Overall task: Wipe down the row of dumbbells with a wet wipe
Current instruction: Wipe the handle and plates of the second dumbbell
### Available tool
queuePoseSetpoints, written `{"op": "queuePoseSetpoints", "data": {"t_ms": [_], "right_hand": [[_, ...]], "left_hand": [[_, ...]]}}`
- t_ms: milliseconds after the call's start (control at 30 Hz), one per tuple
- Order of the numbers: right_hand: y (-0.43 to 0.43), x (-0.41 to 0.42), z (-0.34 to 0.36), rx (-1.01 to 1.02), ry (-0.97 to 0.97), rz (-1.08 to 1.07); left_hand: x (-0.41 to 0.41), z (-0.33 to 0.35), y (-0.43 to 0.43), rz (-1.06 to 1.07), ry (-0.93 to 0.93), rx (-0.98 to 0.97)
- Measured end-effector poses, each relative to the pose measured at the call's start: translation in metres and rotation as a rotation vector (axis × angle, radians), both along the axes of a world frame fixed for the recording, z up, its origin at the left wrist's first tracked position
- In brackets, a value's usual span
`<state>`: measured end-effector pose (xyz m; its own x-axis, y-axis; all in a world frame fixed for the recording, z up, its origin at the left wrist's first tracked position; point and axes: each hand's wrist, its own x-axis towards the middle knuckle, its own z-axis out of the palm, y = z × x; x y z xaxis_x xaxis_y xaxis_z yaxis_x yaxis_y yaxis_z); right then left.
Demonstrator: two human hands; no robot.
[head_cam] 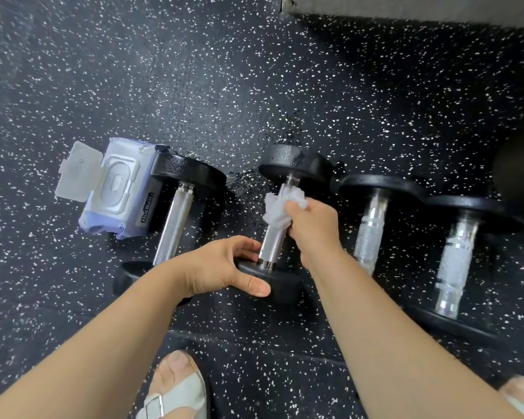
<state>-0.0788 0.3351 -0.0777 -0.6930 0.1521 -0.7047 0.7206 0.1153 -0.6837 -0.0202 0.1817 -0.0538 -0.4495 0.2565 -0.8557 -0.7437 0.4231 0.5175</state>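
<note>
Wipes pack (pixel 115 189) at 9 o'clock, lid flipped open, no wipe poking out, touching first dumbbell (pixel 173 225). Your left hand (pixel 221 267) clamps the near plate of the second dumbbell (pixel 277 225), dead center. Your right hand (pixel 312 225) holds the wet wipe (pixel 277 208) wrapped on its handle. Two more dumbbells (pixel 372 228) at 3 o'clock, close alongside. Sandaled foot (pixel 176 388) at 6.

The left hand (pixel 221 267) and forearm cover part of the near black heads of 2 steel-handled dumbbells. The crumpled white wet wipe (pixel 280 208) hides a stretch of 1 handle. The 2 right-hand handles look blurred. Both sandalled feet are cut off at the bottom edge.
</note>
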Motion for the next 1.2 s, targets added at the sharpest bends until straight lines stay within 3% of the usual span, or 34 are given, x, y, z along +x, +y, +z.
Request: {"op": "queuePoseSetpoints", "data": {"t_ms": [200, 367, 567, 733, 833, 933, 1067, 1200], "right_hand": [[0.011, 0.046, -0.002, 0.112, -0.08, 0.334], [0.006, 0.005, -0.021, 0.056, -0.265, 0.077], [0.007, -0.038, -0.021, -0.104, -0.172, -0.246], [-0.001, 0.006, 0.0, 0.171, -0.198, 0.106], [-0.003, 0.031, 0.012, 0.185, -0.221, 0.358], [0.0, 0.027, 0.01, 0.151, -0.237, 0.43], [0.013, 0.0, 0.008, 0.187, -0.345, 0.13], [0.025, -0.006, 0.008, 0.136, -0.204, 0.015]], "left_hand": [[-0.001, 0.002, 0.001, 0.017, -0.012, 0.045], [-0.002, 0.0, 0.0, -0.001, -0.012, 0.012], [-0.002, 0.004, -0.001, -0.005, -0.033, 0.016], [-0.001, 0.004, -0.01, 0.041, -0.03, 0.025], [-0.009, 0.013, -0.006, 0.02, 0.045, -0.053], [-0.026, 0.017, 0.007, 0.105, 0.129, -0.171], [-0.039, 0.008, 0.034, 0.179, 0.287, -0.479], [-0.039, -0.003, 0.043, 0.138, 0.403, -0.698]]}}
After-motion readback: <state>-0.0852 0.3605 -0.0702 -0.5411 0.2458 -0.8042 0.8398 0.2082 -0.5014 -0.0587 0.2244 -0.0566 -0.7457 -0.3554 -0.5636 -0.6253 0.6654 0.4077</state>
